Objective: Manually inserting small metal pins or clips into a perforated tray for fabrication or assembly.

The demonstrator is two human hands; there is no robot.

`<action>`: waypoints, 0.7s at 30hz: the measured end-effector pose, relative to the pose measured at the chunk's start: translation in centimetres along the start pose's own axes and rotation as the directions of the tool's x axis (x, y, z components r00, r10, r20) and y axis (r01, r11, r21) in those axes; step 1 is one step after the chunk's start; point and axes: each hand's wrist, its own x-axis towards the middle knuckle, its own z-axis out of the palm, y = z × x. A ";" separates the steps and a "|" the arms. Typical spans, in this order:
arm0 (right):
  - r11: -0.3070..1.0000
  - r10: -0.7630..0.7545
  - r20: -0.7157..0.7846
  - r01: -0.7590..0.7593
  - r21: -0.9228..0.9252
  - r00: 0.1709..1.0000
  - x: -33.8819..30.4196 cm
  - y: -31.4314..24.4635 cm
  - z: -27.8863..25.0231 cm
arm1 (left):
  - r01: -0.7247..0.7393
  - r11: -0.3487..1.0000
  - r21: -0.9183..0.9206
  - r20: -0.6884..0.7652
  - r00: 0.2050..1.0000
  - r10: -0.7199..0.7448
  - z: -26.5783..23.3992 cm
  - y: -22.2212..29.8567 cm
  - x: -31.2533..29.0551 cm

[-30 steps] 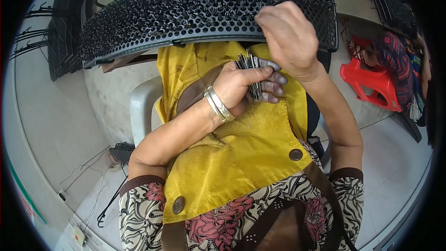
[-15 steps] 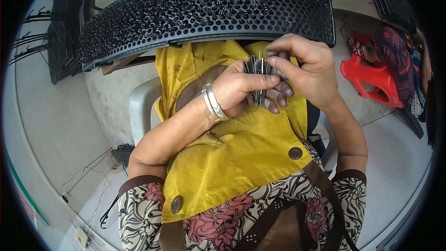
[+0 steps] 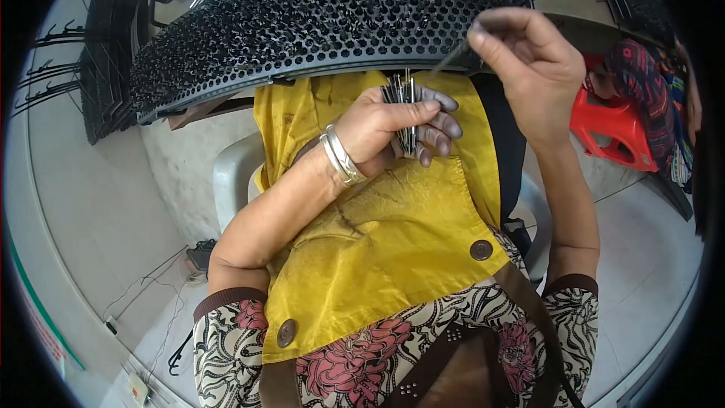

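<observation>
Head view: my left hand is positioned above the yellow apron on my lap, just in front of the near edge of the black perforated rack. The left fingers are partly curled and parted; the thumb lies across a bundle of thin metal rods and clamps it against the hand. The rods stand roughly parallel, their upper ends uneven and pointing toward the rack, their lower ends projecting below the thumb. Dark smudging covers the left fingertips; two silver-coloured bangles encircle the left wrist. My right hand is raised to the right of the bundle, well apart from it, overlapping the rack's right end in view; I cannot tell whether the hand touches it. The right thumb and forefinger are closed to a pinch on a single slender rod, the remaining fingers loosely bent. The rod is blurred and slants down to the left, its free end near my left index finger; I cannot tell whether this end makes contact. The rack spans the upper part of the view, with rows of round openings along the near side and dense dark upright pieces behind. A red stool stands to the right, beside dark patterned cloth, and a pale chair arm is at the left of the apron
</observation>
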 end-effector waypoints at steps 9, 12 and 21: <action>0.742 -0.597 0.069 0.583 -0.330 0.799 2.0 1.5 2.0 | -0.007 1.000 -0.013 -0.041 0.999 0.007 0.0 -0.3 0.2; 0.649 -0.688 0.178 0.706 -0.281 0.703 2.3 2.1 3.1 | -0.016 0.999 -0.049 -0.024 1.000 0.015 -0.5 -0.5 0.1; 0.843 -0.426 0.266 0.486 -0.230 0.865 -0.1 0.9 2.7 | 0.000 1.000 -0.013 -0.025 1.000 -0.001 0.0 0.0 -0.1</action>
